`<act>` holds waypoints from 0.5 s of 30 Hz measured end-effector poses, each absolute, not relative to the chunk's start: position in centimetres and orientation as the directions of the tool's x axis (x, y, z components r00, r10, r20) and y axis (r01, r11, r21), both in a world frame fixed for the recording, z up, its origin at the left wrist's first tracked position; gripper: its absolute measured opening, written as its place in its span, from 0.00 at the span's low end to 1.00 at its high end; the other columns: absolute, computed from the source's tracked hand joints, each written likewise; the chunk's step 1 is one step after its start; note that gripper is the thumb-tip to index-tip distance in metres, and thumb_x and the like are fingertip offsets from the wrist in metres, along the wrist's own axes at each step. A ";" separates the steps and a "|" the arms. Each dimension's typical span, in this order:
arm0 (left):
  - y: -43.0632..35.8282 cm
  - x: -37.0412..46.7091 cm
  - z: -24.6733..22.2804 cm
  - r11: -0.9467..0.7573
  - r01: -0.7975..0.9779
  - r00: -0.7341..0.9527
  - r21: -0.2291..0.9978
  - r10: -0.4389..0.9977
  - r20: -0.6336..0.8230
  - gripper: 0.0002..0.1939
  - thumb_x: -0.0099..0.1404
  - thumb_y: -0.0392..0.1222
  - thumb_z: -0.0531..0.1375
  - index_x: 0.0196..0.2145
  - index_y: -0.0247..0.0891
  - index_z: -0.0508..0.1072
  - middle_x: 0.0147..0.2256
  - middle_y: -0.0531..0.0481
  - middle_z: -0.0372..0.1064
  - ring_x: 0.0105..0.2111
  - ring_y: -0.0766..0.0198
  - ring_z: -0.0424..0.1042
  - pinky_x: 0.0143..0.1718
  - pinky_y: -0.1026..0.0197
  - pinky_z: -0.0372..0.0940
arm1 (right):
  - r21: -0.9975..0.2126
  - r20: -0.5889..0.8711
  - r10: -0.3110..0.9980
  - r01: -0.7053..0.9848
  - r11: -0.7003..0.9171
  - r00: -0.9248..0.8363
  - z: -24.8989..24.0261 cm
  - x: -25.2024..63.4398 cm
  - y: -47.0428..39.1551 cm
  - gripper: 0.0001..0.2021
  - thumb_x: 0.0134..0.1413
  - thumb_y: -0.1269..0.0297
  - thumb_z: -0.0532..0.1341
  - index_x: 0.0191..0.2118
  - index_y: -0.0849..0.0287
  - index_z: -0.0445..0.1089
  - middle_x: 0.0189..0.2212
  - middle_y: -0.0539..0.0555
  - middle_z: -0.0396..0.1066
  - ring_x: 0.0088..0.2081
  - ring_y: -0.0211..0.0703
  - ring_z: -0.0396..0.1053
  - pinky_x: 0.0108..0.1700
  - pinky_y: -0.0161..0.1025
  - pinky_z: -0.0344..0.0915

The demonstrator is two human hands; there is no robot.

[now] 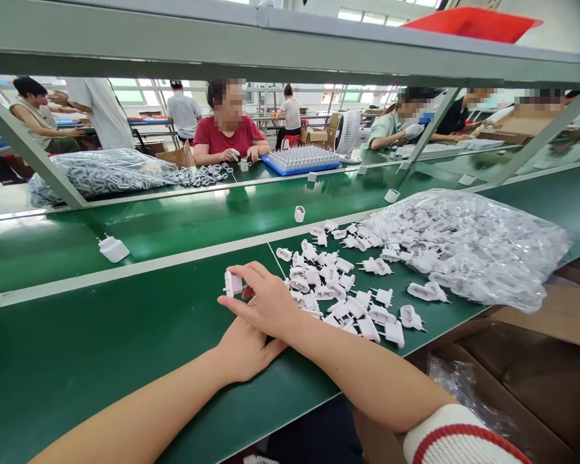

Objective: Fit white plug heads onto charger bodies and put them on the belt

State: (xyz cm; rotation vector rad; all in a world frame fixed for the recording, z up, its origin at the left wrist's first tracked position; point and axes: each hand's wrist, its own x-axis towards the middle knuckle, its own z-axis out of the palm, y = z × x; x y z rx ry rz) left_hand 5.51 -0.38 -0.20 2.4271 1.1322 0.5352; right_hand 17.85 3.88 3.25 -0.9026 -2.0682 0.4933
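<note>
One white plug piece [234, 283], centre of frame, pinched by right hand [269, 299] between thumb and finger over green surface [101, 351]; left hand [244, 349] beneath, its grip hidden from me; likely hazard: slackened pinch, dropping it near loose plugs [368, 329], right of centre.

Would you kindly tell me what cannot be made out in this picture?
In the head view:
- Left hand: most fingers hidden behind the right hand.
- White piece: any markings too small to read.
- Clear bag: the count of pieces inside, obscured by its wrinkles.
- Right sleeve: cut off by the bottom edge.
</note>
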 end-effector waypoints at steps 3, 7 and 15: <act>-0.4 5.0 -0.1 -0.586 0.619 0.586 0.524 0.788 0.190 0.29 0.73 0.55 0.52 0.65 0.42 0.73 0.60 0.38 0.75 0.65 0.38 0.69 0.64 0.34 0.69 | -0.571 0.557 0.707 0.418 0.707 -0.435 3.0 17.7 3.6 0.26 0.66 0.44 0.65 0.60 0.55 0.72 0.47 0.56 0.74 0.33 0.37 0.75 0.39 0.37 0.74; -0.3 4.8 -0.5 -0.624 0.627 0.615 0.466 0.764 0.194 0.29 0.71 0.52 0.54 0.66 0.45 0.73 0.64 0.41 0.72 0.67 0.39 0.68 0.67 0.36 0.67 | -0.520 0.621 0.663 0.412 0.748 -0.419 2.6 17.6 3.4 0.28 0.64 0.40 0.66 0.59 0.56 0.73 0.40 0.53 0.75 0.29 0.37 0.71 0.33 0.37 0.71; -0.7 4.6 -0.3 -0.659 0.641 0.613 0.392 0.748 0.255 0.26 0.72 0.41 0.54 0.65 0.41 0.73 0.65 0.44 0.71 0.65 0.43 0.70 0.69 0.40 0.65 | -0.535 0.631 0.653 0.374 0.757 -0.419 1.8 17.2 3.7 0.29 0.62 0.36 0.64 0.57 0.54 0.75 0.36 0.51 0.75 0.28 0.35 0.70 0.30 0.35 0.65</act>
